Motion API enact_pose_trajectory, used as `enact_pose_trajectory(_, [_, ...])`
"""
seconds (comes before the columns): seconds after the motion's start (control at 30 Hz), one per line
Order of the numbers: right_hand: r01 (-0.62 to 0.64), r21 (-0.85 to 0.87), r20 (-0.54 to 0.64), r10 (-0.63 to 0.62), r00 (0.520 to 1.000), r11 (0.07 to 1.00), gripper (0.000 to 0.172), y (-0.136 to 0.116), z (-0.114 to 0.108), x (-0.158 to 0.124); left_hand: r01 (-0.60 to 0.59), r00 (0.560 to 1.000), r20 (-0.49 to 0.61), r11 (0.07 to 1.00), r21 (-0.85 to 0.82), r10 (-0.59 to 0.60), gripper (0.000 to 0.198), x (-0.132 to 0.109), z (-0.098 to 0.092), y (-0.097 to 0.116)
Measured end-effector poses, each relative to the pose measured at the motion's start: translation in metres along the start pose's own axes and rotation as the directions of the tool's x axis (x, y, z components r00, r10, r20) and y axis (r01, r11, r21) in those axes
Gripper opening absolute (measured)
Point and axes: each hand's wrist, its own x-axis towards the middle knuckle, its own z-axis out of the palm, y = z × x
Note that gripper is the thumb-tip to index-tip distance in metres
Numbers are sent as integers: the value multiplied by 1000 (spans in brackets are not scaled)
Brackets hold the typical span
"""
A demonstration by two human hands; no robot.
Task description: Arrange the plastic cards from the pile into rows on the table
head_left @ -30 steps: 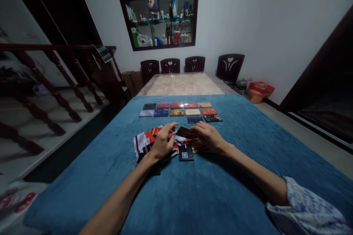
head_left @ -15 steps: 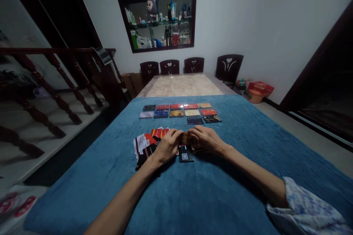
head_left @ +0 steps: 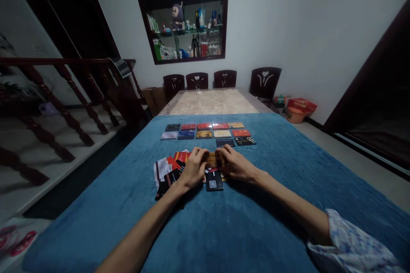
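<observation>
Two bare hands on one gold-brown card [head_left: 212, 159]: left hand [head_left: 194, 167] pinched on its left edge, right hand [head_left: 235, 164] pinched on its right edge. Card is up off the pile, between the fingertips, over a black card [head_left: 214, 181] with a pale square code.

Change vs 1.0 s ago: then right hand alone had a card, tilted and dark, left fingers spread beside it; now both hands grip, gold face showing. Laid-out cards [head_left: 204, 135] keep the same layout, rows of five, five and two beyond the hands.

Pose: forearms come in from both lower corners and converge; wrists low, fingers curled inward, hands near each other but apart. Right arm has a patterned sleeve [head_left: 355, 243] near the elbow. Loose pile [head_left: 162, 169] fans out left, partly under left hand, on the blue cloth [head_left: 128, 204] over the counter [head_left: 211, 101].
</observation>
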Motion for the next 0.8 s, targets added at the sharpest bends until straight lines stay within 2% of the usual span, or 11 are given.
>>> enact_pose_trajectory(0.1, [-2, 33, -29, 3, 1000, 999, 58, 1, 3, 2, 21, 1000, 8, 1000, -13, -20, 36, 2, 0, -1])
enact_pose_trajectory(0.2, [3, 32, -65, -1, 998, 999, 52, 1, 4, 4, 27, 999, 44, 1000, -5, -27, 39, 3, 0, -3])
enact_pose_trajectory(0.33, [33, 9, -103, -32, 994, 999, 50, 1, 2, 7, -24, 995, 96, 999, 39, 20, 54, 6, -2, -8])
enact_pose_trajectory(0.43, [56, -37, -108, -59, 992, 998, 48, 3, -1, 9, -59, 988, 148, 996, 70, 48, 56, 10, -6, -14])
enact_pose_trajectory(0.57, [65, -117, -73, -74, 995, 991, 44, 6, -3, 15, -98, 975, 213, 986, 136, 67, 52, 18, -13, -22])
enact_pose_trajectory(0.8, [33, -249, 48, -22, 999, 968, 32, 15, -10, 40, -52, 950, 308, 948, 315, -50, 49, 36, -25, -33])
